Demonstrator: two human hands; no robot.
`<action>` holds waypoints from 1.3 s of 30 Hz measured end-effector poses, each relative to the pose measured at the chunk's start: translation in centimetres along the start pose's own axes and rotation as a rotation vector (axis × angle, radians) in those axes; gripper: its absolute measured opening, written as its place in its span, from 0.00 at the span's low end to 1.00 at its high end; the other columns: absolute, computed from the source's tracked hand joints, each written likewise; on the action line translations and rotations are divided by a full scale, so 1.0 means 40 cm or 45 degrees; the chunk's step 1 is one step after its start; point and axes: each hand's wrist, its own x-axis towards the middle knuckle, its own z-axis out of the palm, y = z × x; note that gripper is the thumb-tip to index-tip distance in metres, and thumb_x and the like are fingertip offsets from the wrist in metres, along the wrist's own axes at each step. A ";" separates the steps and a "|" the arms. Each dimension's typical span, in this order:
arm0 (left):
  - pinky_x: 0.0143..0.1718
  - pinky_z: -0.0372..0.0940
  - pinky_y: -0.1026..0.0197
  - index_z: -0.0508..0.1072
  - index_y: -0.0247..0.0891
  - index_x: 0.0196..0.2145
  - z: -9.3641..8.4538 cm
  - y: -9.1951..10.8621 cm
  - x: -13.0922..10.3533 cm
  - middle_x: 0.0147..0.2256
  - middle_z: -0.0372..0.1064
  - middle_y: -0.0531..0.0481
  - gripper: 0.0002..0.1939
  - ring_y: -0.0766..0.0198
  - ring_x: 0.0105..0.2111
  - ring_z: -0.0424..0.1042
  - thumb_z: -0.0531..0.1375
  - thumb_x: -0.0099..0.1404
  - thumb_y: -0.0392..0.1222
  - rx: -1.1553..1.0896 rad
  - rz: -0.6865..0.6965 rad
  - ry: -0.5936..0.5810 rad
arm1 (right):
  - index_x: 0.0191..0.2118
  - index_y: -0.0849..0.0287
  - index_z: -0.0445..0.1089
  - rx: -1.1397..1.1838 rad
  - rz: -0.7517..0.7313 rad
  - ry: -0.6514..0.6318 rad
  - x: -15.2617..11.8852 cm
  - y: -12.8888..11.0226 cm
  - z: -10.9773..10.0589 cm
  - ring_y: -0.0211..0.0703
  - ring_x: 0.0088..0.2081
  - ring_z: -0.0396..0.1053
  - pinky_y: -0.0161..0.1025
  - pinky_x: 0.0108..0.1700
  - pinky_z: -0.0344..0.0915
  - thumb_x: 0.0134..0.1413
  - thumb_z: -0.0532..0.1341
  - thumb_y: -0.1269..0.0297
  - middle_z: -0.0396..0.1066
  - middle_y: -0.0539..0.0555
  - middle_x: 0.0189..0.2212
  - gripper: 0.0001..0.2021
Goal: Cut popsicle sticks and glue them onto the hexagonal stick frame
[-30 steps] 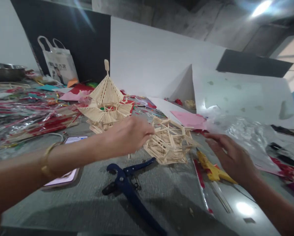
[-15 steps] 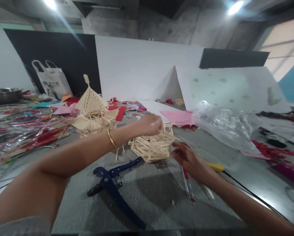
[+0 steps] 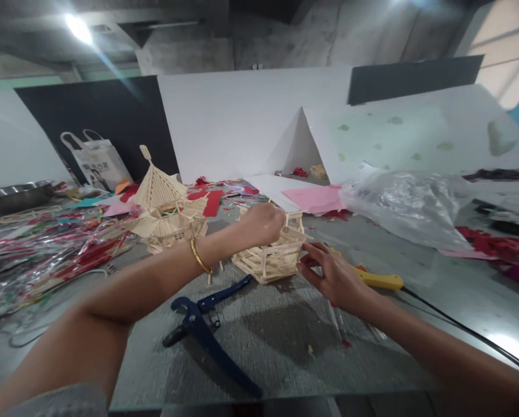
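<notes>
A small many-sided model of pale wooden sticks [image 3: 274, 262] stands on the table in front of me. My left hand [image 3: 265, 225] is closed over its upper part, back of the hand toward me. Its fingertips, and whatever they hold, are hidden. At the model's right edge is my right hand [image 3: 326, 271], thumb and fingers bent against the side. Left of the model is a taller pagoda-like stick model [image 3: 161, 200] with a pointed roof, partly behind my left forearm. A blue-handled cutter [image 3: 211, 341] lies nearer to me.
A yellow-handled tool [image 3: 383, 281] with a black cord lies right of my right hand. Clear plastic [image 3: 407, 202] is bunched at the right. Pink paper [image 3: 314, 198] lies behind the model. Plastic-wrapped strips [image 3: 68, 255], a metal bowl [image 3: 16, 197] and a white bag [image 3: 97, 162] are left.
The view has shifted and tilted slightly. My right hand has moved closer against the model's right side. My left hand stays closed over its top.
</notes>
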 end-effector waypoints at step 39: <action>0.27 0.54 0.62 0.78 0.36 0.33 -0.015 0.016 -0.023 0.25 0.73 0.45 0.15 0.63 0.25 0.66 0.51 0.56 0.35 0.079 -0.059 -0.066 | 0.54 0.71 0.60 -0.226 0.064 -0.040 -0.012 -0.043 0.002 0.50 0.45 0.69 0.44 0.47 0.65 0.56 0.52 0.66 0.66 0.68 0.46 0.21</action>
